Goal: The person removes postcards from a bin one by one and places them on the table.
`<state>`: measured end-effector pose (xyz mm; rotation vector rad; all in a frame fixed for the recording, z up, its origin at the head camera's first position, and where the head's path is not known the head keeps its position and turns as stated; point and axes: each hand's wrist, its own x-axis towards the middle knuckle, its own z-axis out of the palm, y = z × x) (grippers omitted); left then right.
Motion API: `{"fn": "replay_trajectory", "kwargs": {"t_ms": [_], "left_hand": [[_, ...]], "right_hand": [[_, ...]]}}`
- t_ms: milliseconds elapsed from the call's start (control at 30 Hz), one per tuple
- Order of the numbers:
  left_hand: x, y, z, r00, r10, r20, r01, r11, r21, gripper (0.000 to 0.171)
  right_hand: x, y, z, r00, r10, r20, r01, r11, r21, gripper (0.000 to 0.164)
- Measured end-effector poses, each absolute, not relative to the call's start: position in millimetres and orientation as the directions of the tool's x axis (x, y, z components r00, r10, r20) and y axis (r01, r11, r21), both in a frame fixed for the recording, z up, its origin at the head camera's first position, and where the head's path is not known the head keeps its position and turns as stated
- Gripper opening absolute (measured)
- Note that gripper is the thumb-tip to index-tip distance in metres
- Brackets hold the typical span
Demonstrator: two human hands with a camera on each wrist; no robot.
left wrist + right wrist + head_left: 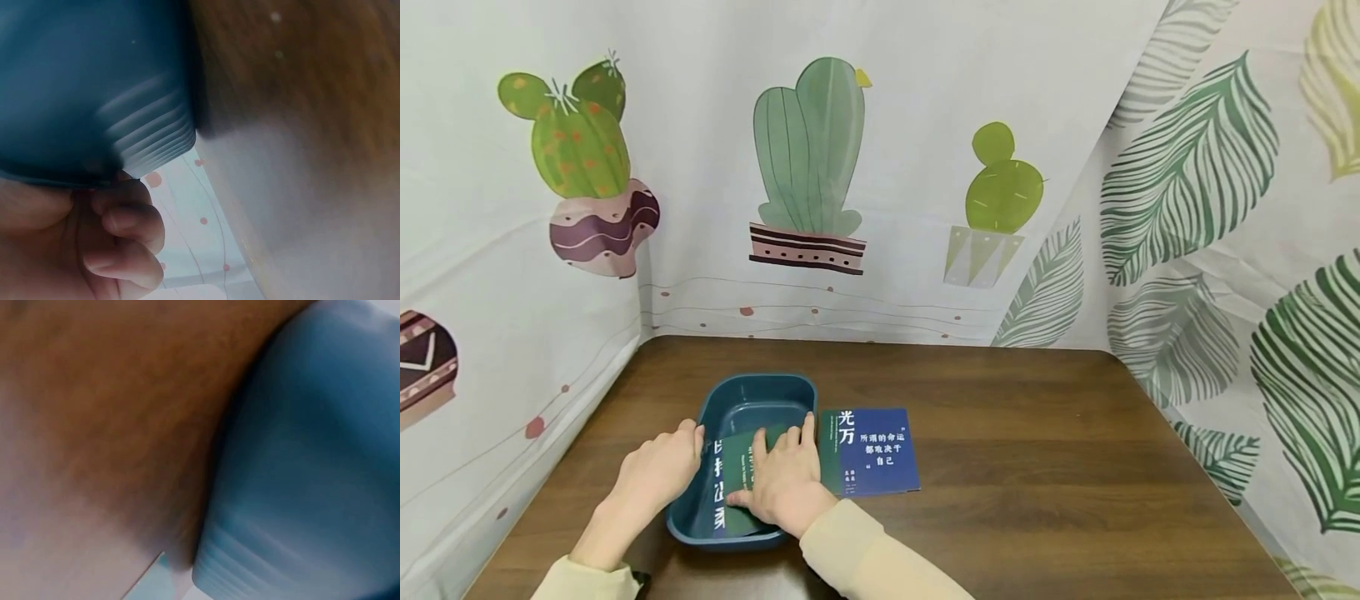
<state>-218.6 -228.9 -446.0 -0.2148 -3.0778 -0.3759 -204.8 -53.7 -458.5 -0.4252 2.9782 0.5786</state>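
A dark blue plastic basin (775, 379) stands on the left part of the table. My left hand (658, 468) grips its left rim; in the left wrist view the fingers (134, 225) curl at the rim, outside the ribbed wall. Inside the basin lies a green and blue printed card or booklet (741, 518) with white characters. Spread fingers of my right hand (786, 483) rest on it, covering much of its right side. Just right of the basin, another blue and green printed card or booklet (880, 479) lies on the table. The right wrist view shows the basin's outer wall (300, 469), without the hand.
The brown wooden table (1037, 467) extends to the right of the printed pieces. Behind and beside it hangs a white cloth (910, 167) printed with cacti and leaves. The basin sits near the table's left edge.
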Motion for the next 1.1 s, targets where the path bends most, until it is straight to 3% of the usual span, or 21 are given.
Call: {"fn": "replay_trajectory", "kwargs": {"t_ms": [100,333,433,700,933,1100], "left_hand": [[-218,-229,-445,-0.99,0.134,0.047,0.142,0.961,0.238,0.029],[-216,-228,-445,-0.989,0.134,0.064,0.145,0.961,0.236,0.029],[-216,-228,-445,-0.989,0.132,0.066,0.144,0.96,0.24,0.029],[-218,-228,-445,-0.99,0.128,0.063,0.139,0.961,0.241,0.03],[-217,-227,-445,-0.99,0.126,0.06,0.137,0.961,0.241,0.03],[-217,-226,-444,-0.99,0.125,0.072,0.139,0.961,0.238,0.03]], "right_hand": [[-205,-52,-460,-0.958,-0.278,-0.071,-0.286,0.901,0.325,0.102],[-204,-46,-460,-0.953,-0.266,0.144,-0.255,0.963,0.091,0.108],[-204,-44,-457,-0.946,-0.253,0.201,-0.256,0.967,0.007,0.095],[-205,-36,-445,-0.938,-0.233,0.256,-0.289,0.934,-0.208,0.038],[-201,-28,-426,-0.973,-0.126,0.195,-0.212,0.823,-0.526,0.033],[-199,-16,-409,-0.967,-0.054,0.249,-0.206,0.736,-0.645,0.019]]}}
